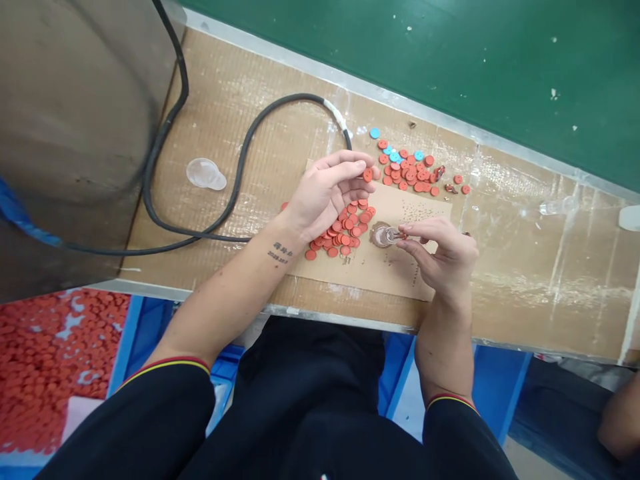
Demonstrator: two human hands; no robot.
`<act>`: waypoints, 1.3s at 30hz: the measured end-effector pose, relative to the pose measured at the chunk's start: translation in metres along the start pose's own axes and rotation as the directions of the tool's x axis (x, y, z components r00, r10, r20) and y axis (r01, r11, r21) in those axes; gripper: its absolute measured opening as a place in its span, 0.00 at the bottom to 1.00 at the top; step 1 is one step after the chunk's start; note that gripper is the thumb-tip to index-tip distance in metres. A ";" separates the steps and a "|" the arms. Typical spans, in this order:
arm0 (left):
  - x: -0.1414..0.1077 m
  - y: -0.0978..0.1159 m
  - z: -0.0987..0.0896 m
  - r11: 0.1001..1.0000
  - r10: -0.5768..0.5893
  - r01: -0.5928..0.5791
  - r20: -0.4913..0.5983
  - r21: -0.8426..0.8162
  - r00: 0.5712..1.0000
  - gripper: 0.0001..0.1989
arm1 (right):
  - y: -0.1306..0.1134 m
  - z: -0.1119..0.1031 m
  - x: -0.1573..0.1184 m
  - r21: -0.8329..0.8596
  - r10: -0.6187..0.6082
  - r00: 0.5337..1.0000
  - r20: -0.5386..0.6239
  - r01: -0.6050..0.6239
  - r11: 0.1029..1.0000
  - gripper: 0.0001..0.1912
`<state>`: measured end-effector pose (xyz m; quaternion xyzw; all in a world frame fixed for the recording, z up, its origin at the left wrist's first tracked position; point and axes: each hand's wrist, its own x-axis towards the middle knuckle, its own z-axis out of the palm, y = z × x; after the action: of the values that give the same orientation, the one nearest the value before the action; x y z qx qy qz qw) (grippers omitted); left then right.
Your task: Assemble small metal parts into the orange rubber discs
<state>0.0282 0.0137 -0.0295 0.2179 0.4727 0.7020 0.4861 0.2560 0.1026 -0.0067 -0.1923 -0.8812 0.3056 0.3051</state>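
Observation:
My left hand (330, 190) pinches a small round red disc (368, 175), marked like a button or a face, between thumb and fingers. Below that hand lies a pile of similar red discs (345, 230) on a cardboard sheet (390, 283). My right hand (440, 253) has thumb and forefinger closed at the edge of a small clear plastic dish (383, 235). Something small and dark reddish shows at those fingertips, too small to name. Beyond both hands sits another group of red discs (410, 173), with several blue discs (395, 157) among them.
A black cable (243, 160) loops across the cardboard-covered bench at left. A clear plastic piece (206, 173) lies inside the loop. A green surface (450, 67) borders the far side. Below left stands a blue bin (127, 340) of red pieces. Another person's arm (620, 420) shows at right.

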 end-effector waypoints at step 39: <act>-0.044 0.008 0.041 0.946 -0.105 0.191 0.312 -0.261 0.944 0.12 | 0.003 0.010 -0.004 0.554 0.204 0.865 -0.458 0.099 0.827 0.14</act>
<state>0.0750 -0.0075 0.0031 0.2101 0.3032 0.6842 0.6291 0.2525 0.0986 -0.0164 -0.1914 -0.6371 0.4986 0.5557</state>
